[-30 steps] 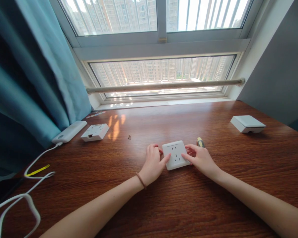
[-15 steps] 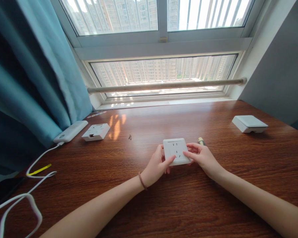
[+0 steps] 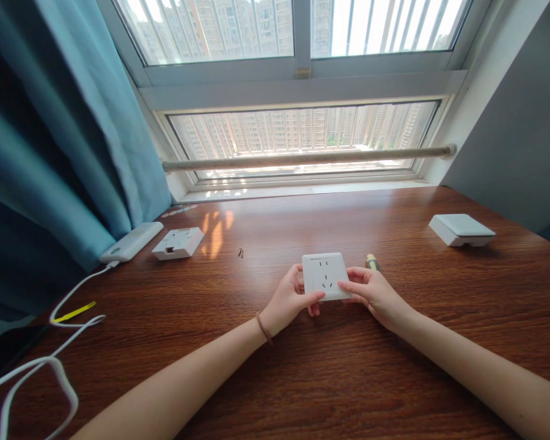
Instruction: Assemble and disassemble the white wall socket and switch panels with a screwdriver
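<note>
A white square wall socket (image 3: 317,278) with dark slots in its face is held up between both hands, its face turned toward me. My left hand (image 3: 289,297) grips its left side, thumb on the lower front and fingers behind. On the right edge, my right hand (image 3: 376,294) pinches it with the thumb on the front; those fingertips are partly hidden behind it. Just beyond my right hand lies a yellow and black handle (image 3: 372,263), its other end covered by the hand. Some small dark screws (image 3: 241,252) lie to the left.
A white mounting box (image 3: 178,243) and a white power bank (image 3: 132,242) with a white cable (image 3: 80,325) are at the left, near a yellow strip (image 3: 76,311). Another white box (image 3: 462,230) stands at the right on the wooden table (image 3: 275,379). A blue curtain (image 3: 114,153) hangs at left.
The socket has tilted slightly, showing its face and lower slots more fully. My left thumb has slid a little lower toward the bottom edge.
</note>
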{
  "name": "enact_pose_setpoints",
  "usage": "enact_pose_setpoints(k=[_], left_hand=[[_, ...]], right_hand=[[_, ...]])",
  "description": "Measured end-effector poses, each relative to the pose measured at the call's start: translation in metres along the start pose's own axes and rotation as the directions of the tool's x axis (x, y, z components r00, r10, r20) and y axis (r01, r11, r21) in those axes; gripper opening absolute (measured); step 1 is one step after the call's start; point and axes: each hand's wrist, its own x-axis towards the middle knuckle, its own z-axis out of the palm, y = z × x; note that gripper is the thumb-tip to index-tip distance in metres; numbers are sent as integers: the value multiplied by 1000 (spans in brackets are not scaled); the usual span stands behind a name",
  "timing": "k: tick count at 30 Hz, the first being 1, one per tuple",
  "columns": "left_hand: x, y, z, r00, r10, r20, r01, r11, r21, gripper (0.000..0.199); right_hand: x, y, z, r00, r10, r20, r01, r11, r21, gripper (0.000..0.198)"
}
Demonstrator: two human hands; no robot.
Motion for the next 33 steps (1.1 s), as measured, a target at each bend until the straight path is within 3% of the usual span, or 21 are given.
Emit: enact_pose_setpoints(k=[5, 14, 22, 26, 30, 33], left_hand=[[0, -2, -1, 1000, -10, -5, 11, 1000, 9, 54], [2, -4, -3, 994, -49, -101, 42, 996, -75, 34], [8, 2, -11, 979, -47, -196, 16, 987, -159, 33], [26, 25, -55, 914, -4, -406, -11, 999, -34, 28], [37, 50, -132, 844, -1, -536, 20, 999, 28, 17], [32, 57, -189, 757, -29, -652, 102, 992, 74, 13]], right_hand=[[3, 4, -3, 1000, -4, -9, 4, 1000, 3, 29], [3, 5, 0, 996, -36, -77, 37, 999, 19, 33], [0, -1, 6, 999, -43, 9, 42, 996, 83, 38], [0, -1, 6, 1000, -16, -7, 16, 998, 63, 38], [0, 1, 6, 1000, 16, -18, -15, 999, 51, 35], [1, 3, 7, 999, 24, -21, -24, 999, 32, 35]])
